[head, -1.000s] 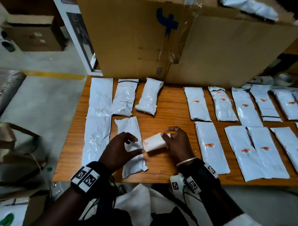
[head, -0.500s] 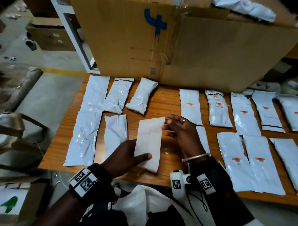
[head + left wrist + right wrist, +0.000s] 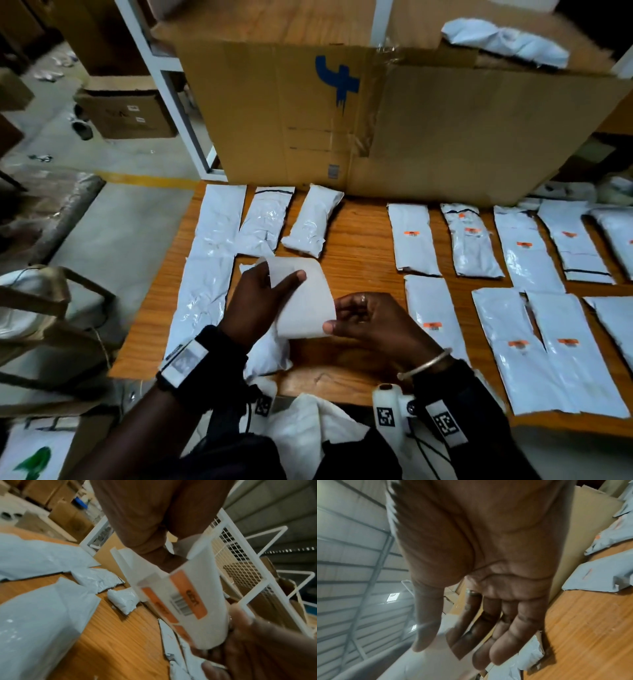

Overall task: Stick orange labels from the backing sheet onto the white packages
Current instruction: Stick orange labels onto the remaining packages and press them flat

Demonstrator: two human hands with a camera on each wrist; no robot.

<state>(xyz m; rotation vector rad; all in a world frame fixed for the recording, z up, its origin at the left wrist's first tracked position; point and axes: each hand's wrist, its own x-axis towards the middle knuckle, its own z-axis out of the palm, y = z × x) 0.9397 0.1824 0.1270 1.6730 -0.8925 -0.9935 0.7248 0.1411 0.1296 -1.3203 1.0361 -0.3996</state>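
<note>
Both hands hold the white backing sheet (image 3: 303, 301) above the table, its plain back facing me. My left hand (image 3: 286, 281) pinches its upper left part, thumb on the near side. My right hand (image 3: 342, 317) pinches the lower right corner under the thumb. In the left wrist view the sheet (image 3: 211, 622) curls, with orange barcode labels (image 3: 188, 599) on its far face. Unlabelled white packages (image 3: 219, 226) (image 3: 313, 221) lie left. Labelled packages (image 3: 414, 240) (image 3: 524, 253) lie right. Another package (image 3: 265, 359) lies under my hands.
A large cardboard box (image 3: 394, 120) stands along the wooden table's (image 3: 363, 246) far edge, with a white bag (image 3: 503, 41) on top. The table's left edge drops to the floor, where more boxes (image 3: 126, 113) stand. A white wire rack (image 3: 240, 561) rises behind.
The rolled sheet has been opened out. My left hand moved from its lower end up to the upper left part; my right hand came down to the lower right corner.
</note>
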